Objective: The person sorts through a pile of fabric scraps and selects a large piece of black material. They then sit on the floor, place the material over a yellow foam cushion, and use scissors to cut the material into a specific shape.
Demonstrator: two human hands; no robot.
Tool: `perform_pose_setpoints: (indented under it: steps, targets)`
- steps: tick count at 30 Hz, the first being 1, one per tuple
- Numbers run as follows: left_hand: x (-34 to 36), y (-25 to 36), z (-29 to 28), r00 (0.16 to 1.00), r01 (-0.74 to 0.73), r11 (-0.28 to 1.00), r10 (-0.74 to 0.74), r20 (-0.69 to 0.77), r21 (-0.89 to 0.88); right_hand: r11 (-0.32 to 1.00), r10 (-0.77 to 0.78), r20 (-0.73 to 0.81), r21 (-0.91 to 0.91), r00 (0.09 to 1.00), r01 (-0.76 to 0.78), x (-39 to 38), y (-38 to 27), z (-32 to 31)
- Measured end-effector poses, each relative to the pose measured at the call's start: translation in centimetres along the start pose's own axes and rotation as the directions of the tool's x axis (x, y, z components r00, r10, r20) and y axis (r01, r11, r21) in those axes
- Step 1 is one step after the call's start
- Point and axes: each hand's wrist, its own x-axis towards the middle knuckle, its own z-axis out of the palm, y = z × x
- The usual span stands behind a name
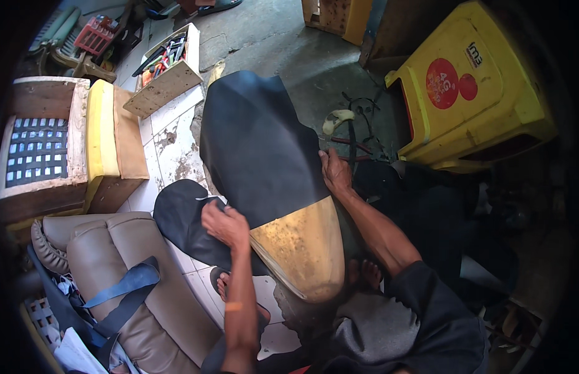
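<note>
Fingers of the left hand [226,225] curl loosely over a black piece [180,215] left of the foam [299,249]; whether they pinch it I cannot tell. The foam's near end sits between the feet [369,274], probably so both sides stay within reach. A black cover [252,143] lies over its far part, leaving that end bare. At the foam's right, the right hand [335,171] rests half-bent fingers against the cover's edge, seemingly to steady it; its grip is unclear.

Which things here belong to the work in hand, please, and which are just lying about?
Apparently in use:
smooth black flexible sheeting
tapered tan foam pad

Seemingly lying about:
yellow plastic stool
brown padded cushion
open wooden tool tray
red plastic basket
</note>
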Motion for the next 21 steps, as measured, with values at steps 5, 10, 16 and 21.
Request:
perform_pose_setpoints:
  steps: [5,10,16,21]
  targets:
    - [-6.6,10.1,-0.9,0.888,-0.249,0.957,0.286,0.359,-0.147,0.999,0.035,0.073,-0.033,0.997,-0.032,-0.1,-0.3,-1.2]
    - [-6.6,9.0,-0.5,0.832,-0.252,0.965,0.253,0.493,-0.068,0.986,-0.111,-0.048,0.121,0.993,0.116,-3.9,0.3,-5.4]
    - [-6.2,8.0,-0.6,0.836,-0.247,0.957,0.291,0.465,-0.154,0.943,0.038,0.332,-0.323,0.943,0.076,-16.8,5.7,-16.2]
    - [-6.5,8.4,-1.1,0.835,-0.335,0.924,0.382,0.396,-0.185,0.917,0.065,0.289,-0.396,0.955,0.057,-20.9,8.4,-17.4]
